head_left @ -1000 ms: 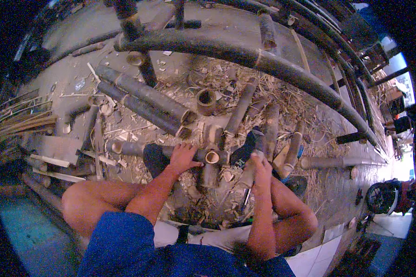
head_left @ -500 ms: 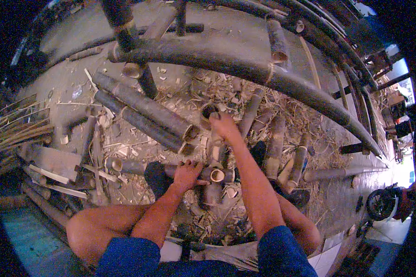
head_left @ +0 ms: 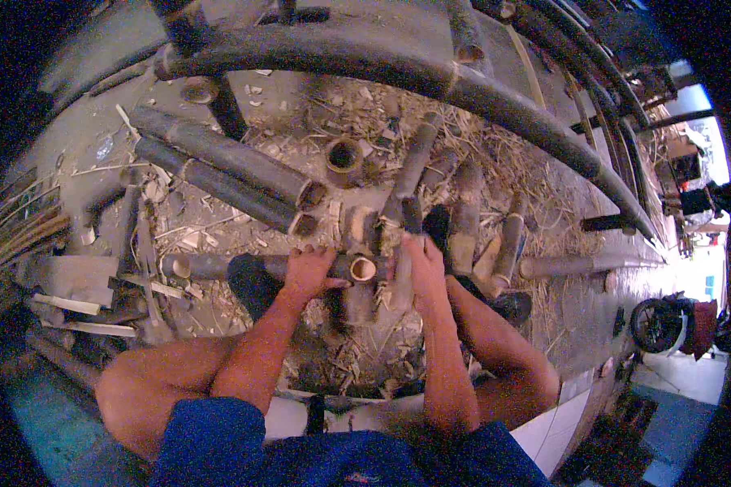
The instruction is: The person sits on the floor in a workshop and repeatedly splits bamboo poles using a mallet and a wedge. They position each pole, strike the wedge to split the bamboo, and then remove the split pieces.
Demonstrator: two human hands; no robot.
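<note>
A dark bamboo pole (head_left: 211,265) lies crosswise in front of me. My left hand (head_left: 307,272) grips it, fingers over its far side and thumb on the near side. Just right of that hand, a pale round open end of a bamboo piece (head_left: 363,269) faces up at the pole. My right hand (head_left: 424,261) is closed beside the pole's right end. A dark piece shows above its fingers and a blurred pale shape beside them; what it holds is unclear. Farther off stands a short upright bamboo tube (head_left: 344,158), apart from both hands.
Two thick bamboo lengths (head_left: 227,174) lie at the left. A long raised bamboo beam (head_left: 341,61) arches across the far side. More cut bamboo (head_left: 465,211) lies at the right among shavings. Split strips and a board (head_left: 75,278) are at far left; a motorbike (head_left: 670,325) stands far right.
My right hand has left the upright bamboo tube and come back towards me, near the crosswise pole. My left hand stays on the pole. The whole view has shifted somewhat.
</note>
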